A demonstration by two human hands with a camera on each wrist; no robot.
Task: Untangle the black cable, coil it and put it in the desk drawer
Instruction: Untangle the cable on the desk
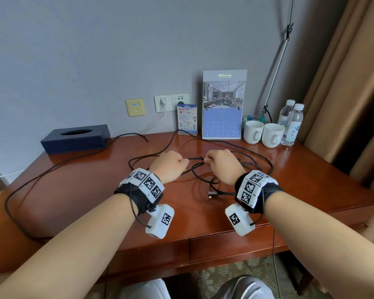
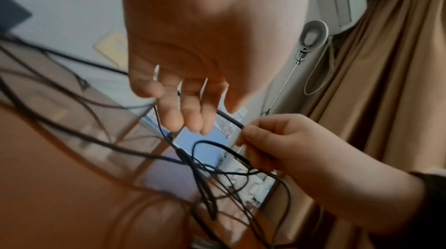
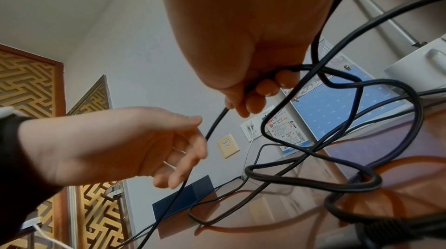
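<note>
Black cable (image 1: 229, 167) tangled on desk (image 1: 95, 190) | right fingers (image 3: 265, 89) pinch it | left fingers (image 2: 190, 117) relaxed | mugs (image 1: 261, 131) behind

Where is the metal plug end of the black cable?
In the head view, the plug end lies on the desk, just left of the right wrist.

Dates such as 22 and 24 can be read on the blue calendar (image 3: 337, 112) at two o'clock; the notice card's (image 3: 287, 131) Chinese print is too small.
</note>
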